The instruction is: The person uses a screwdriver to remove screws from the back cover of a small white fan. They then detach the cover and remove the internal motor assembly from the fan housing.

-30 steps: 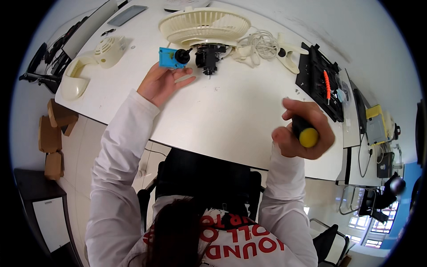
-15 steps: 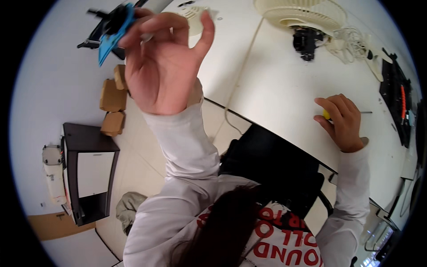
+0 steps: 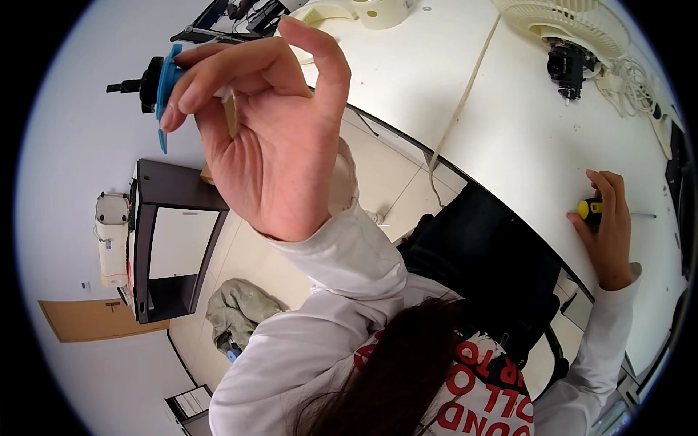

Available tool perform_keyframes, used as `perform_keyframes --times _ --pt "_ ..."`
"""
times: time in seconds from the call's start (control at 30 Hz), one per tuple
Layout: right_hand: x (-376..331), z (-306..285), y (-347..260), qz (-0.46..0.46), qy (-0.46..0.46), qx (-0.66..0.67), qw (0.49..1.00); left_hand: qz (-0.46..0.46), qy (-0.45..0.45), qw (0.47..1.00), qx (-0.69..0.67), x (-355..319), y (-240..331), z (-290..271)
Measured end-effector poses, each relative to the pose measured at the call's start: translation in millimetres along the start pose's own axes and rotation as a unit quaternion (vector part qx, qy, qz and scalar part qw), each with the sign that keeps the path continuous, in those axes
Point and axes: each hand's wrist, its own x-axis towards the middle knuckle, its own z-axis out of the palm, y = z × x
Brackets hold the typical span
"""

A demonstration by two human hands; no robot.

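My left hand [image 3: 273, 138] is raised at the upper left, off the table's edge. Its thumb and fingers pinch a part with a blue plate [image 3: 166, 94] and a black body [image 3: 149, 85], whose thin black shaft points left. What sits behind the plate is mostly hidden by my fingers. Over on the table my right hand [image 3: 609, 236] curls around the yellow and black handle of a screwdriver [image 3: 590, 211]. The screwdriver's metal blade [image 3: 643, 215] sticks out to the right, past my fingers.
Toward the far right of the white table [image 3: 509, 145] lie a cream fan grille [image 3: 574, 22], a black motor [image 3: 567, 69] and coiled white cable [image 3: 631, 87]. A cream housing [image 3: 382, 11] stands at the far edge. A dark cabinet [image 3: 178, 232] stands at left, a black chair [image 3: 480, 261] below the table.
My view has swung, so the table and cabinet sit differently in it. The blue part has turned until its shaft points left. More of the screwdriver's handle shows in my right hand.
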Motion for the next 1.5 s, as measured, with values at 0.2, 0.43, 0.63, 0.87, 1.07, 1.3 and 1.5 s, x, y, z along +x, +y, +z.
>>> perform_keyframes --times 0.2,0.43,0.63,0.87,1.07,1.3,1.5 --pt "0.8 -6.8 -6.8 -0.014 -0.03 -0.012 0.999 0.021 0.004 1.0 0.017 -4.3 0.4 -6.0" --pt "-3.5 -19.6 -6.0 -0.026 -0.034 0.023 0.999 0.097 -0.037 0.974 0.203 1.2 -4.4 -65.9" --pt "13.5 -24.1 -11.3 0.008 0.063 0.035 0.997 0.074 0.05 0.949 0.301 -3.9 -25.9 -96.2" --pt "67.1 -15.7 10.6 0.145 0.057 0.115 0.981 0.011 0.144 0.887 0.439 6.9 -57.1 -107.1" --pt "105.0 3.1 22.0 0.239 -0.018 0.215 0.947 -0.098 0.14 0.835 0.523 40.5 -46.1 -120.5" --pt "117.1 7.8 25.9 0.357 -0.006 0.399 0.844 -0.247 0.111 0.802 0.533 70.8 -22.7 -131.5" --pt "124.8 36.7 66.3 0.24 0.037 0.181 0.953 -0.319 0.113 0.783 0.522 89.3 -19.0 -155.2"
